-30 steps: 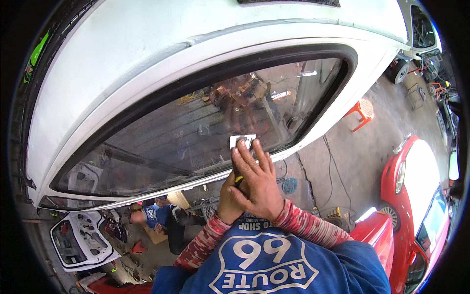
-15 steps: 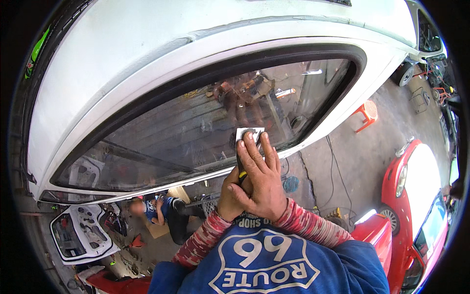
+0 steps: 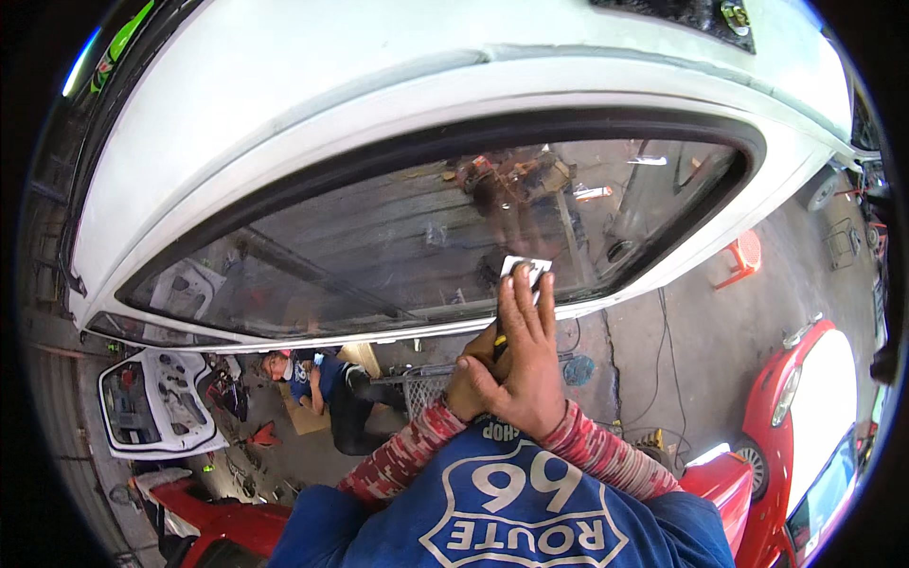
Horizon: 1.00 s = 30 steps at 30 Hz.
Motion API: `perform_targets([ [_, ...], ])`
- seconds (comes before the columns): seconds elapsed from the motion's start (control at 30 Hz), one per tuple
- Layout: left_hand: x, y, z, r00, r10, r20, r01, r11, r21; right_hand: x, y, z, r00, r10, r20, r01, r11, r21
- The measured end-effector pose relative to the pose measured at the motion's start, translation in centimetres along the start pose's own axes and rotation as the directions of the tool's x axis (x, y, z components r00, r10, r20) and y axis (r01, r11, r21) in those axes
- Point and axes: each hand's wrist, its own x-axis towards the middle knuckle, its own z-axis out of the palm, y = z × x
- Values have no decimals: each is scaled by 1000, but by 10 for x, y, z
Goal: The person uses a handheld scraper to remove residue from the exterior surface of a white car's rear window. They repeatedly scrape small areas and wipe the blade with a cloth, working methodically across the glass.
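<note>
My two hands are together at the lower edge of a dark side window [image 3: 379,246] in a white vehicle body [image 3: 284,85]. My left hand [image 3: 471,388] is wrapped round the black and yellow handle of a scraper [image 3: 512,266], mostly hidden under the other hand. Its pale square blade, smudged dark, lies against the glass. Over it rests my right hand [image 3: 530,369], fingers stretched forward onto the blade and thumb crossing my left hand. A black rubber seal [image 3: 436,142] frames the pane, and blurred reflections show in the glass.
A person [image 3: 327,388] lies on the floor at left, near a loose white door [image 3: 156,402]. At right are a red stool [image 3: 741,257], cables [image 3: 670,369] and a red car [image 3: 772,388]. A dark object [image 3: 677,19] sits on the white body.
My view has shifted, so the window and my hands appear farther right. The blade is more tilted and slightly closer to the window's lower edge. Both hands keep their hold.
</note>
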Motion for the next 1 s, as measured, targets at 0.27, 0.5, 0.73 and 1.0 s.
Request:
perform_targets([
  [0.27,4,0,9,1000,0,28,-4,989,147,-8,6,-3,1000,-8,9,8,1000,4],
  [0.5,12,29,-5,989,-99,106,47,910,413,-6,12,-3,997,-56,-61,57,998,11],
  [0.73,18,21,-3,992,76,104,-111,913,393,-4,11,-6,994,-60,-88,60,998,-11],
  [1.0,6,28,-5,983,-159,95,138,970,201,-9,18,-26,996,-3,92,15,991,-130],
])
